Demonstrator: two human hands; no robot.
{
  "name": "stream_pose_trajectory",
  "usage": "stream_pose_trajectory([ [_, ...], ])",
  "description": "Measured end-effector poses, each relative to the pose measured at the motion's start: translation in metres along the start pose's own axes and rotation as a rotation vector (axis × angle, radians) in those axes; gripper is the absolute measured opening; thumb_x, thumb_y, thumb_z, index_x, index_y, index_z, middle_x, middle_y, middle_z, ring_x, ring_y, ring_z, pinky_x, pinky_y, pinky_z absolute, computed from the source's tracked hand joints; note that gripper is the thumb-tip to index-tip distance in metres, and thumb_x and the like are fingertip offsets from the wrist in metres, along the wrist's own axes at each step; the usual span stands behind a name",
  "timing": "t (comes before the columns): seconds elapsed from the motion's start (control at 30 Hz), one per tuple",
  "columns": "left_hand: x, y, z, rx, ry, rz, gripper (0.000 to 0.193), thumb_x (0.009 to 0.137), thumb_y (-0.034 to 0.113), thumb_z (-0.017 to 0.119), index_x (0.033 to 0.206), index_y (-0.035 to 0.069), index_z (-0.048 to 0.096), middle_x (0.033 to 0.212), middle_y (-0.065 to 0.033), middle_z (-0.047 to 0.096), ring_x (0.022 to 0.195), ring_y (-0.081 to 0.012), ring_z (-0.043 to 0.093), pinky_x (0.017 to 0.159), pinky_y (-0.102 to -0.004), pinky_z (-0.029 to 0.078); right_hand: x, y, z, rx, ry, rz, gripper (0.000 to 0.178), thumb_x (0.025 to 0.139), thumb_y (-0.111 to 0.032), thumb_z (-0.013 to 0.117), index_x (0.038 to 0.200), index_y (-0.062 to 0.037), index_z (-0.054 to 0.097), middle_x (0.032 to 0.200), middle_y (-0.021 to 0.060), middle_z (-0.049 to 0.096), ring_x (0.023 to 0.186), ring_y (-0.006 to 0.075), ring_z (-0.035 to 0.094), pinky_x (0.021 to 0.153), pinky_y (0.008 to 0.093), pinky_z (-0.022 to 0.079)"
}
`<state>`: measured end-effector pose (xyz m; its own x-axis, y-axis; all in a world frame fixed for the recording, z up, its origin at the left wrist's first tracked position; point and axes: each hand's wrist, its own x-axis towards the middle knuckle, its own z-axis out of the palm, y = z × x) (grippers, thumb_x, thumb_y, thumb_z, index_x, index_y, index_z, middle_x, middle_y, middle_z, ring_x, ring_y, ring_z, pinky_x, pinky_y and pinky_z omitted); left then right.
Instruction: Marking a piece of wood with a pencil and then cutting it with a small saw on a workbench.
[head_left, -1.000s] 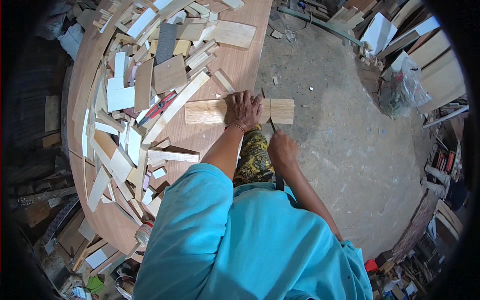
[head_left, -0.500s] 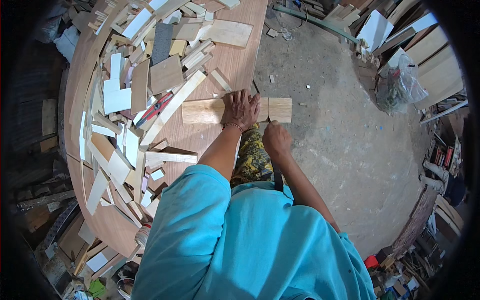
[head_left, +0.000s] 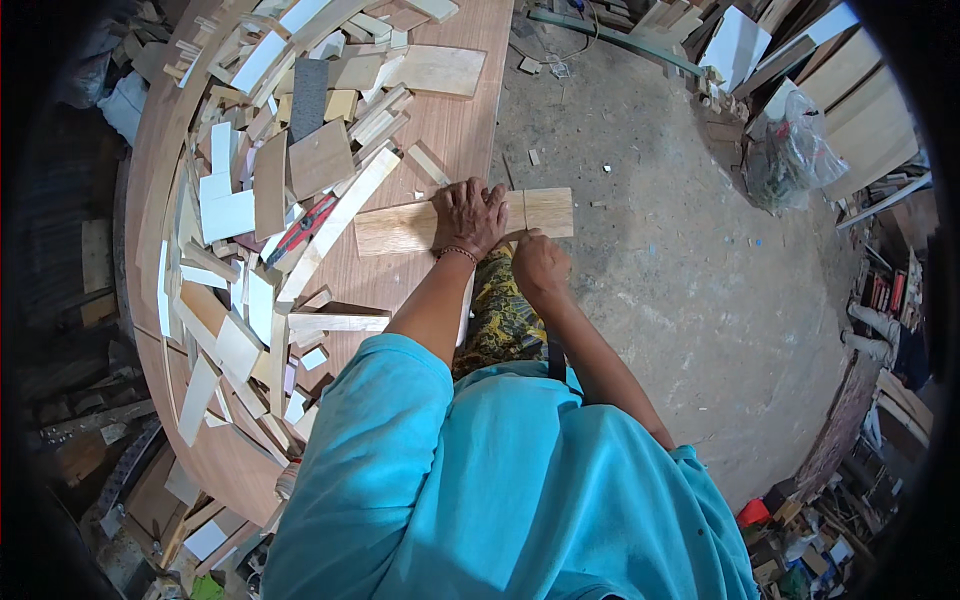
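A pale wooden board (head_left: 395,229) lies across the table's right edge, its right end jutting out over the floor. My left hand (head_left: 470,216) bears down on the middle of the board, fingers bent over its top. A thin dark line crosses the board just right of that hand. At the near end of this line, close against the board's near edge, my right hand (head_left: 541,266) is closed in a fist. What the fist grips is hidden; I cannot tell whether the line is a blade or a cut.
Wood offcuts (head_left: 320,158) cover the left part of the table (head_left: 455,125), with red-handled pliers (head_left: 300,230) among them. Concrete floor (head_left: 690,330) lies to the right. A clear plastic bag (head_left: 790,155) and leaning panels (head_left: 868,130) stand at the far right.
My right fist has shifted slightly away from me, up against the board's near edge. My left hand stays pressed on the board. The whole view has shifted a little.
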<state>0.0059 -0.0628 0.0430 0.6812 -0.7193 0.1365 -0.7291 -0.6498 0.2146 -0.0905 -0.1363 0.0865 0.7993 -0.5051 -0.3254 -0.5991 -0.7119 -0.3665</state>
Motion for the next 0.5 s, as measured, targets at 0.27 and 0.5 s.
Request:
stream_pose_trajectory([
  [0.27, -0.009, -0.007, -0.009, -0.045, -0.019, 0.033, 0.022, 0.077, 0.029, 0.045, 0.093, 0.015, 0.046, 0.088, -0.0097, 0.041, 0.088, -0.0269, 0.040, 0.075, -0.0430, 0.028, -0.038, 0.000, -0.002, -0.058, -0.057, 0.032, 0.014, 0.076, -0.010, 0.039, 0.075, 0.0006, 0.049, 0.065, 0.0220, 0.057, 0.063, 0.0333, 0.059, 0.056, 0.0400, 0.048],
  [0.5, -0.008, -0.001, -0.006, 0.035, -0.054, -0.207, 0.025, 0.077, 0.031, 0.046, 0.095, 0.013, 0.047, 0.091, -0.0114, 0.043, 0.091, -0.0286, 0.041, 0.076, -0.0432, 0.032, -0.019, 0.003, -0.003, -0.017, 0.032, 0.018, 0.019, 0.079, -0.011, 0.037, 0.069, -0.0009, 0.050, 0.064, 0.0201, 0.057, 0.060, 0.0311, 0.059, 0.050, 0.0377, 0.046],
])
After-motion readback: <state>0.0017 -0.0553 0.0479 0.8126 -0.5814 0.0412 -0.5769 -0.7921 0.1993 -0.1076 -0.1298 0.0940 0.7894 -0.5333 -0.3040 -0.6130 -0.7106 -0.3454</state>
